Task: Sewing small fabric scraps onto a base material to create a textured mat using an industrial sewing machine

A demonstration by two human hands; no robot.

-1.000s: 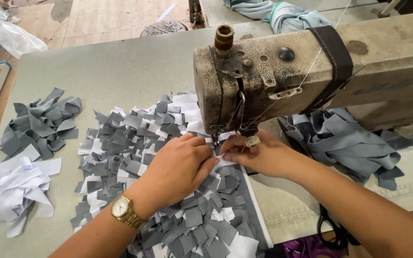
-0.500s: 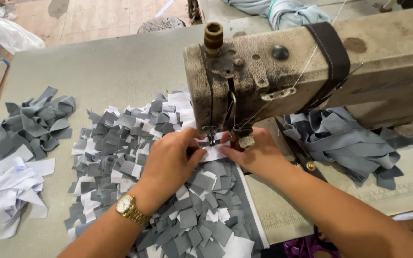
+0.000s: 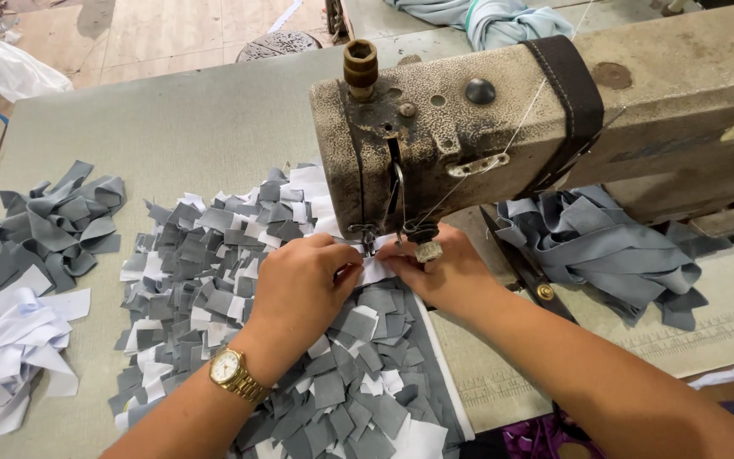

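Under the needle of the sewing machine point(image 3: 554, 127), our two hands meet on one small white fabric piece point(image 3: 375, 270). Left hand point(image 3: 303, 285) sits just left of the needle, fingers curled down, fingertips pressing the piece flat against the bed; gold wristwatch point(image 3: 233, 374) on that wrist. Right hand point(image 3: 443, 272) sits just right of the needle, below the machine head, fingers bent and pinched onto the same piece's right edge. Neither hand is spread open; both are closed down on the piece. We cannot tell whether the presser foot point(image 3: 369, 242) is down on it, our fingers hide that spot.

Left of the machine head and running toward us, a chain of grey and white sewn pieces point(image 3: 214, 289) spreads over the table point(image 3: 172, 127), passing under our left forearm. Further left of the machine, near the table edge, a pile of grey strips point(image 3: 48, 225); just nearer to us than that, a pile of white strips point(image 3: 10, 348). Right of the needle, under the machine arm, a heap of grey-blue strips point(image 3: 605, 246). Scissors point(image 3: 528, 276) lie between that heap and our right wrist, blades pointing away from us. Thread point(image 3: 511, 136) runs diagonally across the machine head down to the needle area.
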